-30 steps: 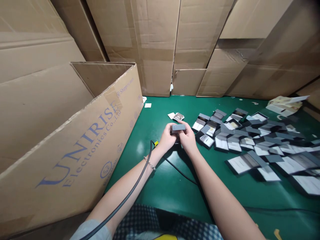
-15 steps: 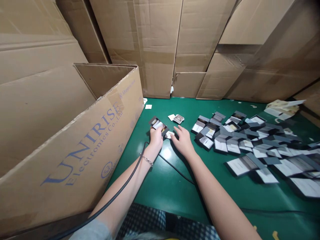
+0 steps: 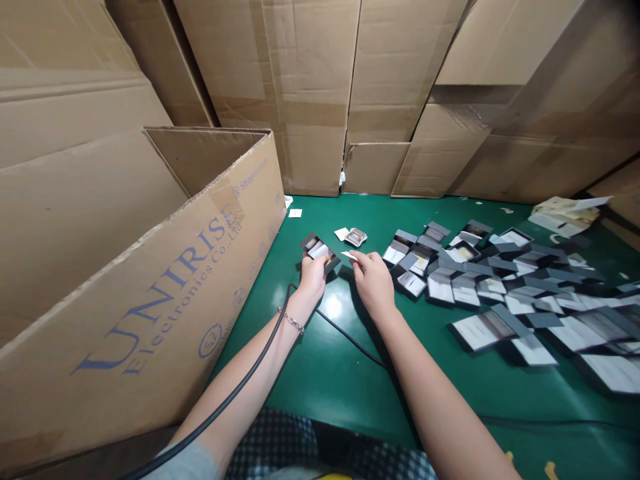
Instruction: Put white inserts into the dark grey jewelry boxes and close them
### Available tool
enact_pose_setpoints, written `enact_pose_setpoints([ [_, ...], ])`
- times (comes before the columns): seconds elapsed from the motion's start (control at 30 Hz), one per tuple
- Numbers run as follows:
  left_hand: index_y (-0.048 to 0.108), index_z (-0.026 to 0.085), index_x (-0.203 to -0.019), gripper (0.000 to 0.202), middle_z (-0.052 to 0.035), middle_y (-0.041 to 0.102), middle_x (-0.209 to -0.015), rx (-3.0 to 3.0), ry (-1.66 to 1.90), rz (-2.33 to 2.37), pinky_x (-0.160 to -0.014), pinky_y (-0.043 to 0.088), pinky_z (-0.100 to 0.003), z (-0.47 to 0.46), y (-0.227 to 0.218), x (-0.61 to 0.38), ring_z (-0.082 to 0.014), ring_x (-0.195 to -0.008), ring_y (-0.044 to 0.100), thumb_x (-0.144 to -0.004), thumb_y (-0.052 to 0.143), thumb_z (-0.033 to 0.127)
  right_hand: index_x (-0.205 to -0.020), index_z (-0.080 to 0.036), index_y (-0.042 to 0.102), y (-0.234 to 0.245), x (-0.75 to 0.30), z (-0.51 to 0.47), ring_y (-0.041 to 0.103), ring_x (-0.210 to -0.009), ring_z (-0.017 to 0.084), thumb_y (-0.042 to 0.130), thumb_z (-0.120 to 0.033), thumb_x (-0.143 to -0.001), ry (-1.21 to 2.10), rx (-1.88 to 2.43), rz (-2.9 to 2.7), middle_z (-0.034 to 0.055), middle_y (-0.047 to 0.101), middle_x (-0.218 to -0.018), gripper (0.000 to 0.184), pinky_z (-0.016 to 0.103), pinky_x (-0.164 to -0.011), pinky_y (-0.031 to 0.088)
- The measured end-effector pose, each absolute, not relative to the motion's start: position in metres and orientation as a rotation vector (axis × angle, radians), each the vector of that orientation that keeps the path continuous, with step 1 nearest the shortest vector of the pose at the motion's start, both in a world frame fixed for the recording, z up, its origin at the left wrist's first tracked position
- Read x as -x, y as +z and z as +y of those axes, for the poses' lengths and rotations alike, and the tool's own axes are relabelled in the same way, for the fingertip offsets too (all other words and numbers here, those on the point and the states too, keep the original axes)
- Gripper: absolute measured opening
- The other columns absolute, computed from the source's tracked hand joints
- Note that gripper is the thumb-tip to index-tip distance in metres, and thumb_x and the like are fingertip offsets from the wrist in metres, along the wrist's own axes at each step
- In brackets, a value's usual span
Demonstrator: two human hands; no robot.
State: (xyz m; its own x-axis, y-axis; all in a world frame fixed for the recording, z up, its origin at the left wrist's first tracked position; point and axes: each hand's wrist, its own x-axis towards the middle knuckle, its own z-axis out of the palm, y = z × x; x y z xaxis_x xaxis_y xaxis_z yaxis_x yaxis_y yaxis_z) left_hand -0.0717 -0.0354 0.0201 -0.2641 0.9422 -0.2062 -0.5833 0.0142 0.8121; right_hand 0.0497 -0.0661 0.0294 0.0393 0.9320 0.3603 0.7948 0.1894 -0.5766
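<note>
My left hand (image 3: 312,275) grips a small open dark grey box (image 3: 318,249) with a white insert, held just above the green table (image 3: 330,360). My right hand (image 3: 373,279) is beside it, pinching a small white card (image 3: 349,255) between thumb and fingers, close to the box's right edge. A pile of several similar open grey boxes (image 3: 500,287) spreads over the table to the right of my right hand.
A large open cardboard carton printed UNIRISE (image 3: 165,280) stands at the left. Tall cartons (image 3: 380,87) wall off the back. A small clear packet (image 3: 355,237) and white cards (image 3: 295,213) lie behind my hands. A black cable (image 3: 350,337) runs under my arms.
One second ago both hands held a closed grey box. Since then it has been opened; my left hand keeps it, and my right hand has picked a white card up off the table.
</note>
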Motion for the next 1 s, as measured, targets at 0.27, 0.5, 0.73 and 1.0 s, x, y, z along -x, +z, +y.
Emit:
enact_pose_setpoints([
  [0.27,0.06,0.015,-0.088,0.037,-0.0036,0.068,-0.087,-0.554,1.55,0.971,-0.08,0.047,-0.03,-0.038,0.023,0.072,-0.0176,-0.086,0.062,-0.052,0.064,0.011,-0.114,-0.022,0.062,0.025,-0.045,-0.065,0.061,-0.099,0.021,0.043,-0.024,-0.08,0.462,1.386,-1.648,0.0058,0.065,-0.112,0.039,0.036,-0.088,0.047],
  [0.5,0.061,0.015,-0.089,0.039,-0.0041,0.069,-0.092,-0.563,1.487,0.994,-0.08,0.047,-0.03,-0.041,0.027,0.071,-0.0197,-0.09,0.062,-0.052,0.058,0.006,-0.114,-0.019,0.056,0.03,-0.037,-0.07,0.062,-0.096,0.02,0.048,-0.033,-0.082,0.578,1.2,-1.52,0.0094,0.063,-0.114,0.036,0.035,-0.087,0.048],
  [0.73,0.057,0.015,-0.098,0.045,-0.0057,0.068,-0.095,-0.684,1.502,1.001,-0.081,0.047,-0.032,-0.036,0.017,0.069,-0.0185,-0.086,0.063,-0.054,0.061,0.008,-0.118,-0.02,0.039,0.04,-0.03,-0.069,0.065,-0.08,0.018,0.06,-0.034,-0.07,0.934,1.116,-1.091,0.0058,0.067,-0.09,0.054,0.034,-0.077,0.051],
  [1.0,0.058,0.013,-0.091,0.04,-0.0058,0.068,-0.09,-0.745,1.297,1.002,-0.081,0.047,-0.03,-0.044,0.029,0.064,-0.0152,-0.08,0.062,-0.053,0.057,0.002,-0.099,-0.017,0.054,0.036,-0.037,-0.064,0.063,-0.074,0.018,0.057,-0.044,-0.073,1.007,1.103,-0.973,0.0064,0.065,-0.083,0.037,0.034,-0.07,0.052],
])
